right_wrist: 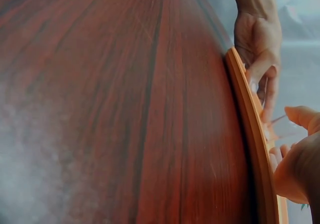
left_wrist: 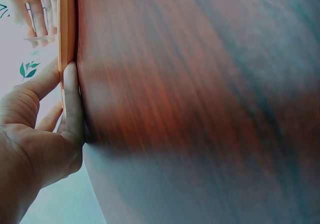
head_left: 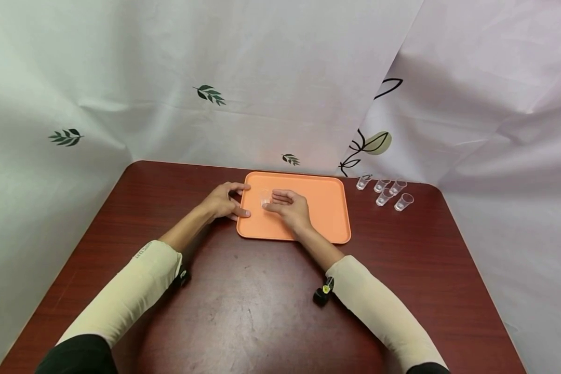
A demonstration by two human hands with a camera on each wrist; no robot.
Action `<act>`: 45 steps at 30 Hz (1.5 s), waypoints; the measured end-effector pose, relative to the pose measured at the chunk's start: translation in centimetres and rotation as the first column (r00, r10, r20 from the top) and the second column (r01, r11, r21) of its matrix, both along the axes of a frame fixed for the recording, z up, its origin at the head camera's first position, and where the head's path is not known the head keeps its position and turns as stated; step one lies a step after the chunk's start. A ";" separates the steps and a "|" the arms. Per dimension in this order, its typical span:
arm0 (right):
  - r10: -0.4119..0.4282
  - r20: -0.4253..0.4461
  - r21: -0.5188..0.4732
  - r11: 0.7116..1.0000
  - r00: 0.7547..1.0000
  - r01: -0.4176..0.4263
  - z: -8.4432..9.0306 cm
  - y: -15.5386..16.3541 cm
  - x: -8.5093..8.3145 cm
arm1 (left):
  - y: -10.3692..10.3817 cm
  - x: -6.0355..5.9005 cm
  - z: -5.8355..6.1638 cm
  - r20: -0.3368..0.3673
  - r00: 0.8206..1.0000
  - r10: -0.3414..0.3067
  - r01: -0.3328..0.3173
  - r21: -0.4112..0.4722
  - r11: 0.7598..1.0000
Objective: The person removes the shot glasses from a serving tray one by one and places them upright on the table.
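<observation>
Cup (head_left: 265, 198), small and clear, sits at the tray's (head_left: 327, 218) left end, pinched in my right hand (head_left: 290, 206); my left hand (head_left: 224, 201) grips the tray's edge. Squeeze harder and it could tip.

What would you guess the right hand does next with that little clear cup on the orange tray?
Probably let go and reach for another: the right hand pinches a clear cup upright on the orange tray, the left hand steadies the rim, and five cups wait beside it.
</observation>
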State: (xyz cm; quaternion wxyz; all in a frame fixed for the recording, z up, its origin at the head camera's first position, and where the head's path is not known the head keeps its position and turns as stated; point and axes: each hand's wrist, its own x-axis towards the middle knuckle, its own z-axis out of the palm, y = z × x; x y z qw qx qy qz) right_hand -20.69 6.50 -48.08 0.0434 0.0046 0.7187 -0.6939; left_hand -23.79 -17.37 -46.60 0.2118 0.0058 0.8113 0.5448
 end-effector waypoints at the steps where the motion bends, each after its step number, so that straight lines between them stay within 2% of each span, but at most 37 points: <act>1: 0.003 -0.008 0.009 1.000 1.000 -0.003 0.0 -0.1 0.0 | 0.0 0.0 0.0 0.001 1.000 0.001 -0.001 0.000 1.000; 7: 0.004 -0.037 0.068 0.998 0.999 -0.001 0.2 -0.7 -0.1 | -0.1 0.0 0.0 0.006 1.000 0.003 -0.003 -0.005 1.000; 14: -0.007 -0.049 0.094 0.996 0.999 0.011 0.0 -0.9 -0.2 | -0.1 -0.1 -0.3 0.008 1.000 -0.002 0.002 -0.012 1.000; 23: -0.017 -0.061 0.078 0.997 0.998 0.022 -0.1 0.1 0.2 | -0.3 0.0 -0.1 0.000 1.000 0.004 -0.004 -0.014 1.000; 37: -0.130 -0.087 -0.008 0.991 0.988 0.130 0.3 4.9 0.1 | -0.3 0.0 0.0 0.007 1.000 0.002 -0.002 0.028 1.000; 45: -0.210 -0.040 -0.039 0.977 0.977 0.208 1.2 9.0 0.2 | -0.2 0.0 0.0 0.010 1.000 -0.001 0.001 0.030 1.000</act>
